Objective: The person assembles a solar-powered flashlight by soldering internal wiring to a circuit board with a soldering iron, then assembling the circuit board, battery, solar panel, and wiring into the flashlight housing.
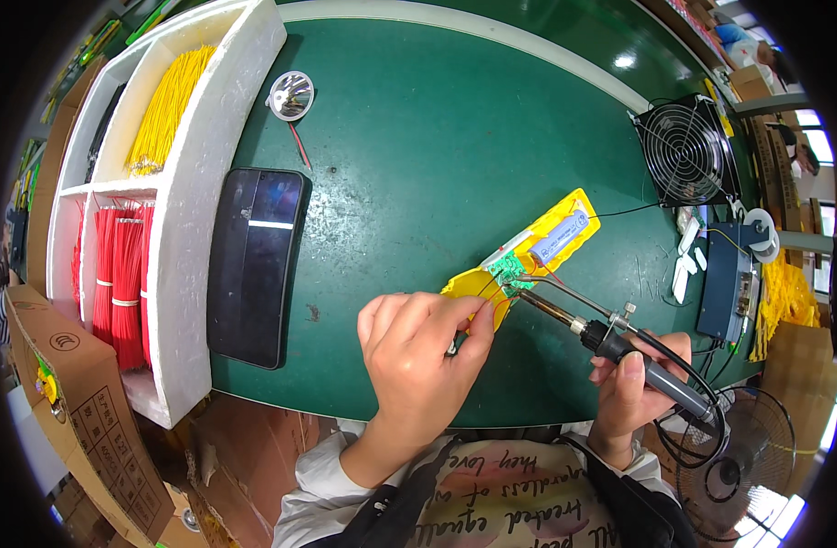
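Observation:
A yellow plastic housing [577, 203] lies on the table in front of me. In it sit a green circuit board [509, 270] and a lavender battery cell [561, 239]. My right hand [630, 388] is wrapped round the grey handle of a soldering iron [660, 376]. The iron carries a thin metal feed tube [573, 290], and both tips reach the board. My left hand [423, 352] is closed in a pinch at the housing's near left end, with a thin wire [489, 286] between fingertips and board. Something small and shiny shows under those fingers, too covered to name.
At left stands a white foam box [194, 183] of yellow wires [172, 110] and red wires [121, 283]. Beside it lie a black phone [258, 265] and a round reflector lamp [291, 96]. A black fan [688, 151], a blue box unit [724, 283] and a solder spool [762, 236] are at right.

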Motion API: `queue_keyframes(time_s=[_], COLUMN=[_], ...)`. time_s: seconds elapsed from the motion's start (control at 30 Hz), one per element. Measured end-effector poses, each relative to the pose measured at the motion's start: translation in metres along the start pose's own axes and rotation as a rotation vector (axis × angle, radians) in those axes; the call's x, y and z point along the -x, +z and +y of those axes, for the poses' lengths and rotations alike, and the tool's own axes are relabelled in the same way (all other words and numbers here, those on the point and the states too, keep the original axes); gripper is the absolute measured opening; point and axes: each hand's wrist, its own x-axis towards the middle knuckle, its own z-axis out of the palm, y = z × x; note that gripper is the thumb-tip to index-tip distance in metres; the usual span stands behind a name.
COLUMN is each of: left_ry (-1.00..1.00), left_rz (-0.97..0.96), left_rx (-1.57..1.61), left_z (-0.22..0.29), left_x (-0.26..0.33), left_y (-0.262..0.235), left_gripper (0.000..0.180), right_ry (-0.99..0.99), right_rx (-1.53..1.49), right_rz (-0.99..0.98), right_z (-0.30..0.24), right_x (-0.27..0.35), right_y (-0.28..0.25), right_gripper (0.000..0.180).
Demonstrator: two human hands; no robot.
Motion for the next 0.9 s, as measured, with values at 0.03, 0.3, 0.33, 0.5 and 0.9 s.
queue_keyframes(time_s=[0.03, 0.3, 0.33, 0.5, 0.9], left_ry=[0.001, 0.0, 0.002, -0.001, 0.006], left_rz=[0.001, 0.005, 0.008, 0.01, -0.016], left_rx=[0.001, 0.002, 0.003, -0.001, -0.041], left_z=[0.0, -0.001, -0.001, 0.0, 0.001], left_x=[0.0, 0.0, 0.0, 0.0, -0.001], left_y=[0.0, 0.0, 0.0, 0.001, 0.0], left_gripper=[0.017, 0.017, 0.017, 0.017, 0.012], right_ry=[0.0, -0.001, 0.012, -0.022, -0.031], right_rx=[0.001, 0.028, 0.041, 0.047, -0.046], right_rz=[-0.002, 0.088, 0.131, 0.16, 0.217], right_z=[0.0, -0.005, -0.006, -0.006, -0.004], right_x=[0.0, 0.002, 0.002, 0.002, 0.006], right_y=[0.0, -0.003, -0.003, -0.008, -0.011], right_gripper=[0.029, 0.036, 0.038, 0.043, 0.044])
